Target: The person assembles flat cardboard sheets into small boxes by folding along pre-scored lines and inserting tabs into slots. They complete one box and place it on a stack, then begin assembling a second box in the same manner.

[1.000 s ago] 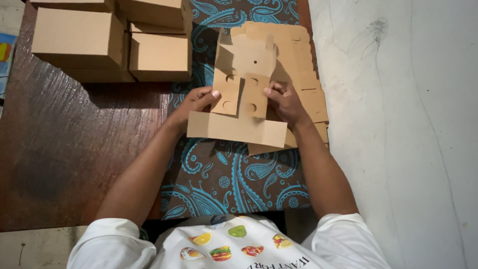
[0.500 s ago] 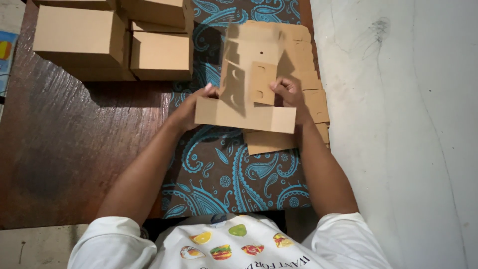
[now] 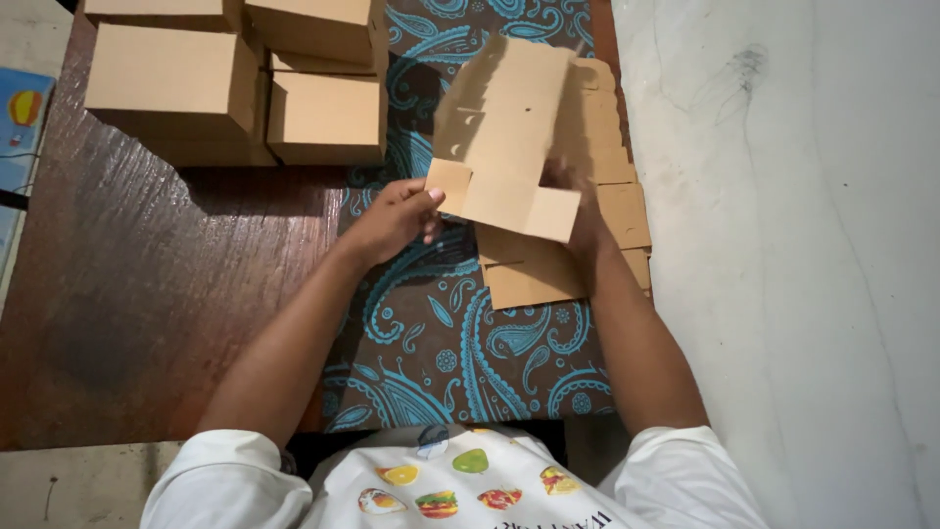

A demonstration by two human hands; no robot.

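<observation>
I hold a flat brown die-cut cardboard box blank (image 3: 509, 137) tilted up over the patterned cloth. My left hand (image 3: 397, 217) pinches its lower left flap. My right hand (image 3: 586, 220) is mostly hidden behind the blank's lower right edge and grips it there. Under the raised sheet lies a stack of more flat cardboard blanks (image 3: 563, 269) on the blue and brown paisley cloth (image 3: 441, 343).
Several folded brown cardboard boxes (image 3: 323, 118) stand at the far left on the dark wooden table (image 3: 127, 294). A pale grey floor (image 3: 803, 264) runs along the right. A colourful printed sheet (image 3: 22, 118) shows at the left edge.
The cardboard blank has been lifted off the stack and swung up from lying flat to tilted upright, both hands staying on its lower edge.
</observation>
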